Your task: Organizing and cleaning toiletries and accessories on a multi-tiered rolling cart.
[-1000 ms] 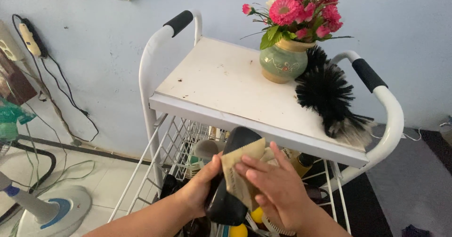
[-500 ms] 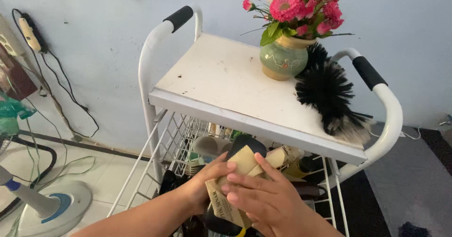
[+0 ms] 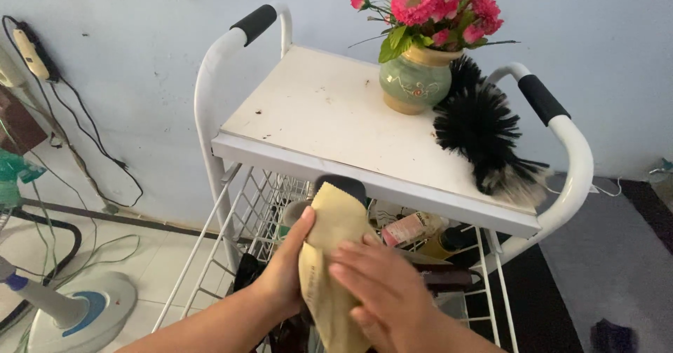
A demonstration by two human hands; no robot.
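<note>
Since the earlier frames, the tan cloth (image 3: 335, 269) had spread over most of the black case (image 3: 341, 185), so that only the case's rounded top end showed above the cloth's upper edge, just under the front lip of the white cart (image 3: 329, 118). Earlier the cloth had covered just a patch of the case and more of its black body had been visible.

The left hand (image 3: 284, 276) came up from the lower left, forearm angled toward the cart, its fingers wrapped around the cloth-covered case from the left, with the thumb lying along the cloth's edge. The right hand (image 3: 389, 300) lay across the front of the cloth, palm down, fingers extended and slightly spread, pressing flat against the fabric rather than curled around anything. Both hands were held in front of the cart's wire lower shelf (image 3: 263, 206), where bottles and other small items were stored.

On the cart's top stood a green vase (image 3: 413, 83) with pink flowers (image 3: 438, 6), and just beside it lay a black bristle duster (image 3: 484, 132). A standing fan's base (image 3: 77, 311) sat on the tiled floor to the left.
</note>
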